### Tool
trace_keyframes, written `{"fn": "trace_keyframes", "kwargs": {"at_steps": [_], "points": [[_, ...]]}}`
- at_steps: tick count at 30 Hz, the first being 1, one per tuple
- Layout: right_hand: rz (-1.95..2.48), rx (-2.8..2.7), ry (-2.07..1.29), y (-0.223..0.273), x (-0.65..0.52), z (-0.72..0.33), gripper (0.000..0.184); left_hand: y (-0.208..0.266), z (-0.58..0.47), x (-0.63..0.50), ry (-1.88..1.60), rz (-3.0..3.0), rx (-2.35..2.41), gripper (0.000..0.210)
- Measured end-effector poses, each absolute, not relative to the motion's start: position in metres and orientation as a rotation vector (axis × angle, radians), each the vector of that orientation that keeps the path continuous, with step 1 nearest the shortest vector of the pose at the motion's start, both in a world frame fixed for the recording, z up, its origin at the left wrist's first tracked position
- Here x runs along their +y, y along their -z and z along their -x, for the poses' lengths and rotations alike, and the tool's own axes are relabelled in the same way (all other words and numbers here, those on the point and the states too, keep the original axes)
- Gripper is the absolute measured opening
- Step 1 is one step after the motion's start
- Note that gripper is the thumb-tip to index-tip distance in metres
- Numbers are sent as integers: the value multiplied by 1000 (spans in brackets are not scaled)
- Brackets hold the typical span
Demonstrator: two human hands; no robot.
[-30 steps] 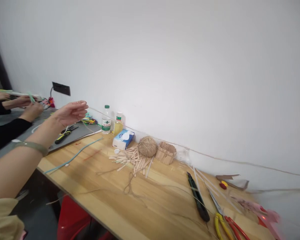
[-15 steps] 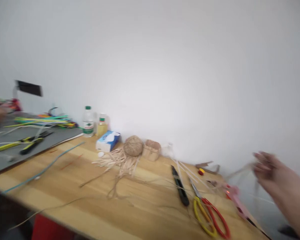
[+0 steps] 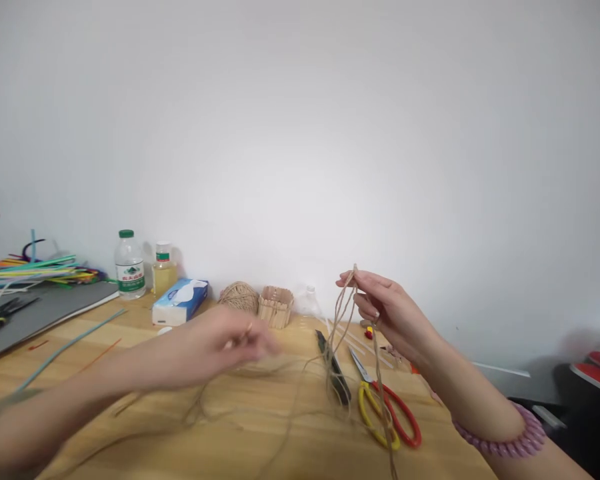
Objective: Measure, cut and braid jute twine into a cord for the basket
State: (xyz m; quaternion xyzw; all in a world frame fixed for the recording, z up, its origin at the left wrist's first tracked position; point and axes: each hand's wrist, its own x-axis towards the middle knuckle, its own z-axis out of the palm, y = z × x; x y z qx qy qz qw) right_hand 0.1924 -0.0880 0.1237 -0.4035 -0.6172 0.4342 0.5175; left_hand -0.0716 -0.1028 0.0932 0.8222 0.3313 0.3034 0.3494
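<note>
My right hand [image 3: 380, 300] is closed in a pinch on several strands of jute twine [image 3: 341, 320], held up in front of the wall. The strands hang in loops over the table, and one long end drops past the scissors [image 3: 387, 407] with yellow and red handles. A black utility knife [image 3: 333, 370] lies behind the hanging loops. My left hand [image 3: 230, 340] is over the table to the left, apart from the held strands. Motion smears its fingers, so what they hold, if anything, does not show. Loose twine trails across the wood below it.
Along the wall stand a water bottle [image 3: 131, 267], a small bottle of yellow liquid [image 3: 164, 273], a tissue pack [image 3: 180, 301], a twine ball [image 3: 239, 296] and a small wooden-stick box [image 3: 276, 307]. Pipe cleaners [image 3: 45, 270] lie on a grey mat [image 3: 85, 300] at left.
The view has shifted right. My right hand has come left from the right edge, lifting twine loops over the knife and scissors. My left hand now reaches in from the lower left.
</note>
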Motion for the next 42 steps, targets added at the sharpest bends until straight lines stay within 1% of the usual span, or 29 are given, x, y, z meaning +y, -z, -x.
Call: {"fn": "trace_keyframes", "kwargs": {"at_steps": [3,7,12,17,20,25,28,31,32,36,42], "points": [[999,-1554,-1035,-126,-89,-178,27,-105,28,-74,-943,-1872,704,20],[1003,-1600,-1012,-122,-86,-168,27,-101,-3,-53,-968,-1720,698,25],[1084,-1605,-973,-116,-84,-165,29,-90,3,-53,-1009,-1764,786,20],[1229,-1619,-834,-115,-82,-161,35,-87,13,-49,-1069,-1859,928,14],[1259,-1667,-721,-112,-75,-161,31,-86,16,-48,-1116,-1876,983,14],[1238,-1745,-616,-106,-63,-162,29,-87,18,-52,-1058,-1666,799,16],[1234,-1747,-648,-105,-62,-161,30,-83,14,-56,-1006,-1530,699,24],[1197,-1739,-744,-105,-65,-157,29,-78,6,-57,-1003,-1443,723,39],[1181,-1736,-777,-105,-66,-156,28,-76,4,-57,-994,-1437,729,40],[1121,-1744,-854,-105,-69,-152,27,-73,1,-54,-949,-1539,712,21],[1081,-1731,-979,-103,-70,-155,30,-72,3,-49,-1015,-1626,816,26]]}}
